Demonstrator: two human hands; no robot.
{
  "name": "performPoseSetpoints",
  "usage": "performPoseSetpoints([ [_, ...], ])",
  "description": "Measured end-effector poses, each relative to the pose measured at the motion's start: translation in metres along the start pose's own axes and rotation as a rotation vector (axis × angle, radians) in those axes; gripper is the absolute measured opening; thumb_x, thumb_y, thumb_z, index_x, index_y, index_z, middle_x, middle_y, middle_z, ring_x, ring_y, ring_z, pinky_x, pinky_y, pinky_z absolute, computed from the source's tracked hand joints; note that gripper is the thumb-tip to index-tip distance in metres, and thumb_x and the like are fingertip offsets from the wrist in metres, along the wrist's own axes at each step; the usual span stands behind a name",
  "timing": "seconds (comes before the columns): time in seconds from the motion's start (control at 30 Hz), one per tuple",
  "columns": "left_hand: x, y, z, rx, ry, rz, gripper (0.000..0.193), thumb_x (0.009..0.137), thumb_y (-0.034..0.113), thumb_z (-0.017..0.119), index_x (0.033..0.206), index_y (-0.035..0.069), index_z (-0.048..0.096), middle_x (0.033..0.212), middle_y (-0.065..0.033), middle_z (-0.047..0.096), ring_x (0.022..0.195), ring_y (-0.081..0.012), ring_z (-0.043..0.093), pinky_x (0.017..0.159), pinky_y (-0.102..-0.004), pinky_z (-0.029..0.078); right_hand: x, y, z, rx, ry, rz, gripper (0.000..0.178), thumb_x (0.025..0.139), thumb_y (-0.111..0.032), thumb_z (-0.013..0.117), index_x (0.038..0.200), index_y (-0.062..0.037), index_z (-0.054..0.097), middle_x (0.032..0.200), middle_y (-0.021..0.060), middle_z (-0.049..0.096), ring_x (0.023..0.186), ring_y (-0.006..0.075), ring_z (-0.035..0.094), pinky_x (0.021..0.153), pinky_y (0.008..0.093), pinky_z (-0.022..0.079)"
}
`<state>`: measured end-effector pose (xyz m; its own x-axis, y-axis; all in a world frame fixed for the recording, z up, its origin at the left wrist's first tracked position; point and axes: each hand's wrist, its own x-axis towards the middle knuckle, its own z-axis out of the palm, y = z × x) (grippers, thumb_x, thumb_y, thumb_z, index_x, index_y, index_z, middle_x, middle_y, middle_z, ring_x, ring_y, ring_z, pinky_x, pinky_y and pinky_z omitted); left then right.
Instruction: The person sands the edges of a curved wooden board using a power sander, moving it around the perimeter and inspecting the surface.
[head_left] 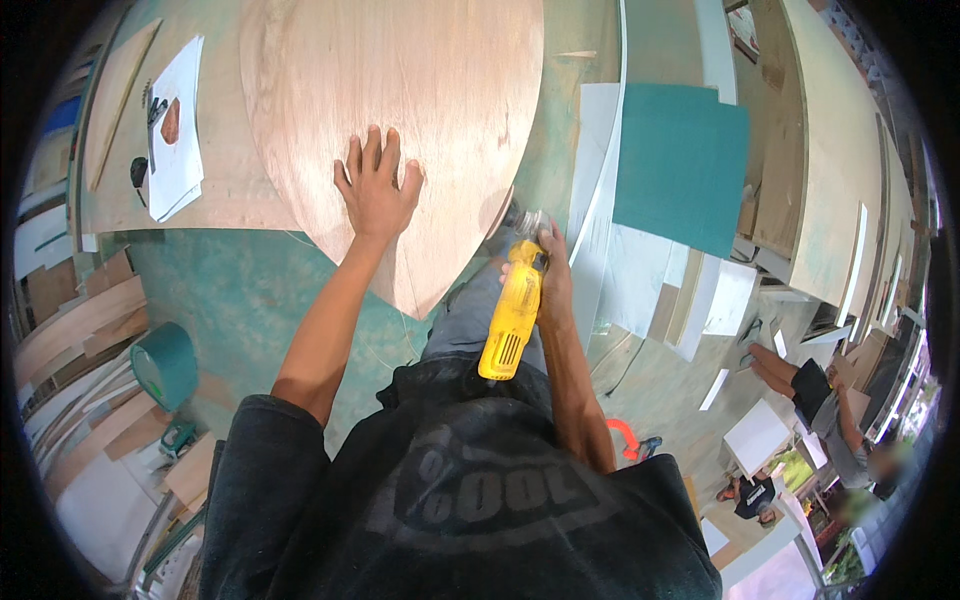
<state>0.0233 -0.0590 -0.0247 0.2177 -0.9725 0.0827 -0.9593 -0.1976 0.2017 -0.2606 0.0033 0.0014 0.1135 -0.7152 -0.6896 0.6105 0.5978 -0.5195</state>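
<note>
My left hand [378, 190] lies flat on a large wooden board [330, 90] with its fingers spread. The board tapers to a rounded point that hangs past the near edge of the worktable. My right hand [553, 265] is closed round a yellow power tool with a silver head, which looks like an angle grinder [512, 310]. Its body slants down toward my waist. A brownish disc-like part [502, 213] shows at its head, close beside the board's right edge; whether it touches the wood I cannot tell.
Paper sheets [176, 130] and a small black item [138, 172] lie on the table at left. A green sheet [680, 165] and white panels are at right. Wood offcuts [80, 330] and a green bin [165, 365] stand left. Two people [825, 410] are at far right.
</note>
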Motion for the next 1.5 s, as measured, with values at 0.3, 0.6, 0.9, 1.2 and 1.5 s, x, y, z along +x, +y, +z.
performPoseSetpoints([
  [0.3,0.001,0.001,-0.003,-0.032,-0.011,0.006,0.067,0.102,0.046,0.058,0.16,0.013,0.052,0.172,-0.0147,0.039,0.161,-0.0414,0.024,0.128,-0.0665,0.008,0.027,-0.039,0.011,-0.036,0.002,0.008,0.07,0.103,-0.034,0.065,0.162,-0.0121,0.034,0.102,0.0162,0.066,0.063,0.0265,0.072,0.051,0.0367,0.063],
  [0.6,-0.002,0.0,-0.009,0.01,-0.05,0.003,0.067,0.103,0.044,0.057,0.162,0.013,0.05,0.172,-0.0155,0.037,0.162,-0.0392,0.023,0.129,-0.0636,0.008,0.066,-0.072,0.01,-0.048,-0.1,0.039,0.073,0.103,-0.034,0.065,0.164,-0.0113,0.031,0.098,0.0145,0.067,0.063,0.0251,0.073,0.053,0.036,0.065],
  [0.9,-0.004,-0.001,-0.009,-0.022,-0.031,0.021,0.067,0.098,0.04,0.063,0.158,0.012,0.054,0.171,-0.0154,0.04,0.16,-0.0422,0.025,0.127,-0.0665,0.01,0.083,-0.096,0.018,-0.107,-0.058,0.08,0.082,0.102,-0.037,0.067,0.167,-0.0099,0.024,0.095,0.0138,0.069,0.064,0.0252,0.073,0.053,0.0366,0.065],
  [1.2,-0.004,-0.002,-0.009,0.002,-0.056,-0.003,0.067,0.098,0.04,0.063,0.159,0.014,0.054,0.171,-0.0143,0.04,0.16,-0.0403,0.026,0.127,-0.0653,0.011,0.096,-0.121,0.034,-0.13,-0.051,0.109,0.079,0.103,-0.036,0.064,0.167,-0.012,0.025,0.096,0.014,0.067,0.064,0.0258,0.07,0.055,0.0396,0.063],
  [1.5,-0.005,0.0,-0.011,0.008,-0.071,-0.002,0.067,0.101,0.043,0.061,0.16,0.013,0.052,0.172,-0.0129,0.038,0.163,-0.0377,0.02,0.128,-0.0621,0.009,0.12,-0.142,0.036,-0.201,-0.096,0.12,0.077,0.105,-0.042,0.062,0.166,-0.0125,0.024,0.097,0.015,0.067,0.07,0.026,0.072,0.058,0.0394,0.065],
])
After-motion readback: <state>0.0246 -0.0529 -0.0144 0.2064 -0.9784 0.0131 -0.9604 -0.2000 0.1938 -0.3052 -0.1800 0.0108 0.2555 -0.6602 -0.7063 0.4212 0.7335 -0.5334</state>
